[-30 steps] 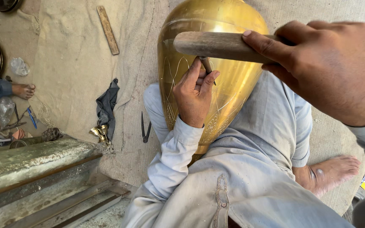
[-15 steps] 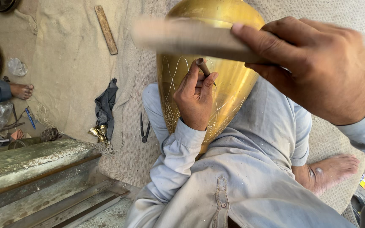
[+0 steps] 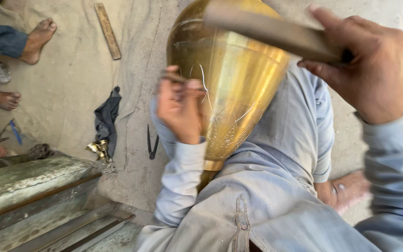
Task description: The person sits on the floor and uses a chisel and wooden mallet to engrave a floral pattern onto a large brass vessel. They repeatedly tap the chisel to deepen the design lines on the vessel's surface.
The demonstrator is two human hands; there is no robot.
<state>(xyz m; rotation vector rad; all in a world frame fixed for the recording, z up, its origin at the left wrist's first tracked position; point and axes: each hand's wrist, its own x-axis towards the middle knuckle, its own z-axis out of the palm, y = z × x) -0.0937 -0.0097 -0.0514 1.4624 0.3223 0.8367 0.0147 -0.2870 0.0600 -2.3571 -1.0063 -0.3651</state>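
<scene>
- The brass vessel (image 3: 227,84) lies tilted across the person's lap, wide rounded end away from the body, narrow neck tucked down between the knees against the pale grey clothing
- The left hand (image 3: 180,109) sits against the vessel's left flank, fingers curled and pinched round a thin metal punch (image 3: 176,78) whose tip meets the brass; the picture is blurred, so the exact grip is hard to read
- The right hand (image 3: 367,70) is raised above the vessel, fingers wrapped tight round the end of a wooden mallet (image 3: 271,32) — the thumb points up, the other end hangs over the vessel's top
- The vessel looks like thin sheet brass: stiff yet easily dented, smooth and likely slippery, probably light for its bulk; the narrow neck, or the legs cradling it, seem the safest places to steady it
- Fine scored lines and a patterned band show on the polished wall
- On the cloth-covered floor lie a flat wooden strip (image 3: 108,31), a dark rag (image 3: 106,119), black pincers (image 3: 152,142) and small brass pieces (image 3: 98,149)
- Another person's bare feet (image 3: 36,39) rest at upper left — well apart from the work
</scene>
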